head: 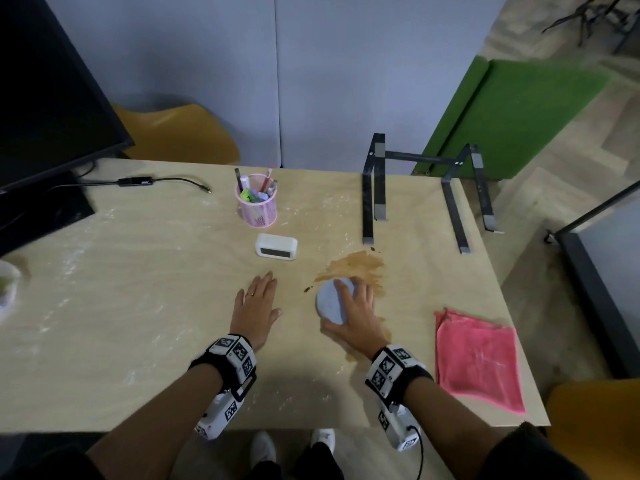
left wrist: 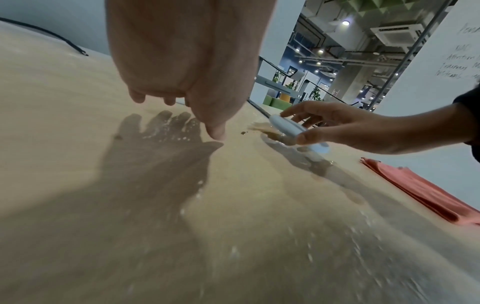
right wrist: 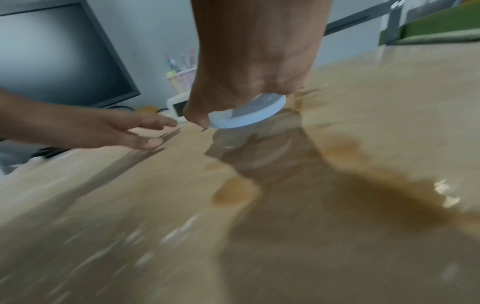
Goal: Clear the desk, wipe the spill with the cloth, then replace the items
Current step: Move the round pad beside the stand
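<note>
My right hand [head: 356,313] grips a round pale blue coaster [head: 329,301], tilted and lifted a little above the desk [head: 138,323] at the near edge of a brown spill [head: 360,266]. In the right wrist view the coaster [right wrist: 254,115] hangs under my fingers above the wet patch [right wrist: 376,185]. My left hand [head: 258,306] hovers flat, holding nothing, just left of the coaster, its fingers straight. A folded pink cloth [head: 478,358] lies at the desk's right front. A white clock [head: 276,247] and a pink mesh pen holder [head: 258,206] stand behind my hands.
A black laptop stand [head: 377,188] sits at the back right, just beyond the spill. A dark monitor [head: 45,98] fills the back left, with a cable adapter [head: 138,181] beside it. A pale bowl [head: 7,282] shows at the far left edge.
</note>
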`<state>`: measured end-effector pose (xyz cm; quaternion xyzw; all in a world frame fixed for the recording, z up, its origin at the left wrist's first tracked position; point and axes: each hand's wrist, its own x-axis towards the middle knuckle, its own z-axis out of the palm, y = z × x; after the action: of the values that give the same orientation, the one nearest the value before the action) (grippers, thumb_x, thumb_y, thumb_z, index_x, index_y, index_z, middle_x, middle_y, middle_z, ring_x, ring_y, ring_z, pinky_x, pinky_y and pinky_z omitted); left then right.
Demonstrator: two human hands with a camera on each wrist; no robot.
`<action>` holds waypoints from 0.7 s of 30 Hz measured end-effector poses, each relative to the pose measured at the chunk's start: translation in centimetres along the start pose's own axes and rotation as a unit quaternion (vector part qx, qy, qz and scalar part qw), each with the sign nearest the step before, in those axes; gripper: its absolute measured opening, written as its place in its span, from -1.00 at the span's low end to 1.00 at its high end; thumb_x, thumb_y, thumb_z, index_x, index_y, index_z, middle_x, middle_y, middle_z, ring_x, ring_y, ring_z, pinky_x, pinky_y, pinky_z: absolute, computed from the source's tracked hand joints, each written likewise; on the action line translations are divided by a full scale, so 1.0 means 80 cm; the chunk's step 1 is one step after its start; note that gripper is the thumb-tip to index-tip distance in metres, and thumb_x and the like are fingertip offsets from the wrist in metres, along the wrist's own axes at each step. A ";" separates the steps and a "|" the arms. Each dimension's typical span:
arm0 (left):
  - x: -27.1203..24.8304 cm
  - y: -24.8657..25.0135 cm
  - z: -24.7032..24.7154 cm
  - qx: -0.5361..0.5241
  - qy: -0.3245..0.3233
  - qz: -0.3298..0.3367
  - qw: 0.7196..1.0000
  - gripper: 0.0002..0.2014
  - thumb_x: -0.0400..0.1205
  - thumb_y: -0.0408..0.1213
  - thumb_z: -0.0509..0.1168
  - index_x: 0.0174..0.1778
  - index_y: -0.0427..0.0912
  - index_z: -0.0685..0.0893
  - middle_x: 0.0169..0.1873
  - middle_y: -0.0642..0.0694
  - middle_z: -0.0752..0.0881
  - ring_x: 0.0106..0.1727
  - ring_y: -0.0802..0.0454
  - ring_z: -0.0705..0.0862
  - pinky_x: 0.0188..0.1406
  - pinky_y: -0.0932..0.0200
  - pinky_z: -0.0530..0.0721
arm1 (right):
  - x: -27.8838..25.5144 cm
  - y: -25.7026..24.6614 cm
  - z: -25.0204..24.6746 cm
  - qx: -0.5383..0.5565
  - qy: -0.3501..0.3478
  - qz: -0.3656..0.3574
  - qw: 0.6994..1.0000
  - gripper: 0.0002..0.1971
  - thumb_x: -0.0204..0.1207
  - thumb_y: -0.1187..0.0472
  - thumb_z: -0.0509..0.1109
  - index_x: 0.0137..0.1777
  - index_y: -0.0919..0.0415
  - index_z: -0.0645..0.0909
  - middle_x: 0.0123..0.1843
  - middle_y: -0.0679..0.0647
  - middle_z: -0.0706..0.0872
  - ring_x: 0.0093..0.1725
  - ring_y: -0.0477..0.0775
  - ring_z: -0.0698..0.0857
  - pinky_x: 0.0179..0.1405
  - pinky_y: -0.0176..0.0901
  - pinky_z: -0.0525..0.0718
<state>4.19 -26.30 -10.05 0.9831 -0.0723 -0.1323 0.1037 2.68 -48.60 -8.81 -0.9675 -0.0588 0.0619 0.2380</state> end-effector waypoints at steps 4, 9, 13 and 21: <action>0.033 0.011 -0.001 -0.007 0.022 -0.002 1.000 -0.43 0.70 -0.09 0.14 0.62 -0.12 0.16 0.66 0.02 0.09 0.68 -0.02 0.10 0.57 -0.11 0.22 | 0.046 0.071 -0.051 -0.015 0.041 0.039 0.998 -0.18 0.26 -0.12 0.53 0.47 0.23 0.38 0.38 0.37 0.35 0.29 0.40 0.35 0.25 0.27 0.48; 0.053 0.007 0.016 0.010 0.074 0.007 0.997 -0.43 0.45 -0.27 0.49 0.40 -0.23 0.55 0.41 -0.14 0.56 0.39 -0.19 0.58 0.13 -0.15 0.65 | 0.106 0.149 -0.116 -0.024 0.077 0.122 0.989 -0.22 0.32 -0.11 0.52 0.48 0.19 0.34 0.37 0.38 0.32 0.29 0.39 0.32 0.26 0.27 0.41; 0.054 0.006 0.027 0.036 0.117 0.004 0.992 -0.38 0.26 -0.30 0.62 0.27 -0.20 0.65 0.27 -0.10 0.67 0.22 -0.18 0.70 -0.09 -0.09 0.71 | 0.146 0.187 -0.147 -0.043 0.101 0.151 0.982 -0.24 0.32 -0.05 0.54 0.46 0.25 0.37 0.36 0.43 0.35 0.29 0.41 0.34 0.28 0.23 0.36; 0.052 0.008 0.031 0.031 0.143 0.003 0.989 -0.38 0.33 -0.30 0.57 0.33 -0.14 0.57 0.35 -0.04 0.61 0.29 -0.11 0.63 -0.06 -0.04 0.66 | 0.196 0.211 -0.133 -0.051 0.045 0.183 0.981 -0.37 0.49 0.10 0.41 0.51 0.27 0.29 0.40 0.40 0.30 0.35 0.40 0.33 0.34 0.18 0.35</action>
<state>7.45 -28.07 -13.25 0.9945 -0.0638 0.0127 0.0825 21.13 -66.07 -8.79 -0.9745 0.1271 0.0583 0.1755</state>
